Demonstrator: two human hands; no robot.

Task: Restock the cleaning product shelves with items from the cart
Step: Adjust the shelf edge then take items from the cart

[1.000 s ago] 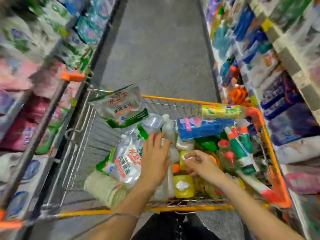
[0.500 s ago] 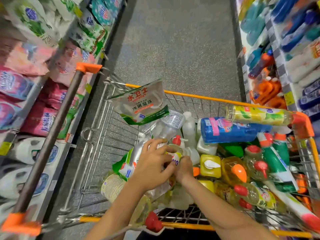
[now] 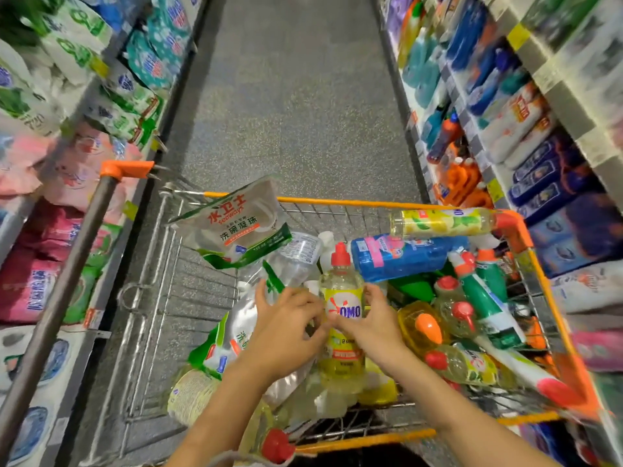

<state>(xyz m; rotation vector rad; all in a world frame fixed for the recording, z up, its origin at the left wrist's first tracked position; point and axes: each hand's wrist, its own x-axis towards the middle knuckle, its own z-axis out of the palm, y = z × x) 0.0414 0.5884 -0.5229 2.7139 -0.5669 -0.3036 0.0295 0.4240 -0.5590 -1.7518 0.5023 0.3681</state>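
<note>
A clear yellow OMO bottle [image 3: 342, 291] with a red cap stands upright above the pile in the orange-rimmed wire cart [image 3: 337, 201]. My left hand [image 3: 286, 328] curls its fingers against the bottle's left side. On the right side, my right hand [image 3: 374, 325] grips it with thumb and fingers at the label. Around it in the cart lie a white and green Seaways pouch [image 3: 232, 227], a blue bottle [image 3: 404, 254], a yellow-green bottle [image 3: 441, 222] on the rim, and several green and yellow bottles.
Shelves of bagged detergent [image 3: 67, 96] line the left; shelves of blue, orange and white bottles [image 3: 488, 112] line the right. A grey bar with an orange end [image 3: 126, 168] slants along the cart's left side. The grey aisle floor [image 3: 286, 96] stretches ahead.
Both hands dug among the items, then closed on the OMO bottle and raised it upright out of the pile. The view shifted slightly.
</note>
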